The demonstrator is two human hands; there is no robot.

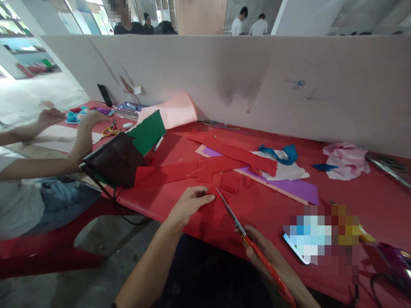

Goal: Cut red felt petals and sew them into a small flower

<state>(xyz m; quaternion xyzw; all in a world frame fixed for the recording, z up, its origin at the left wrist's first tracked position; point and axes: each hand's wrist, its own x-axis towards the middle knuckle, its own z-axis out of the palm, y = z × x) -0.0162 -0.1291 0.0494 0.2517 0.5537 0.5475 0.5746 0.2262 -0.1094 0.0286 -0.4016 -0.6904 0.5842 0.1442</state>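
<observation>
My left hand (189, 205) is closed, thumb and fingertips pinched on a piece of red fabric (220, 200) that blends with the red tabletop. My right hand (257, 246) grips red-handled scissors (236, 220); their long blades lie nearly together and point at the fabric just right of my left fingertips. A small stack of red fabric pieces (230, 183) lies just beyond the scissor tips. Behind it stretch long red strips (173, 171), one with a loose square on it.
Purple sheet (298, 189), white cloth (289, 170) and blue scrap (290, 155) lie behind to the right. A phone (303, 239) rests near my right hand. A brown bag (112, 158) stands left, before a co-worker's arms (73, 145). A partition (205, 77) bounds the table.
</observation>
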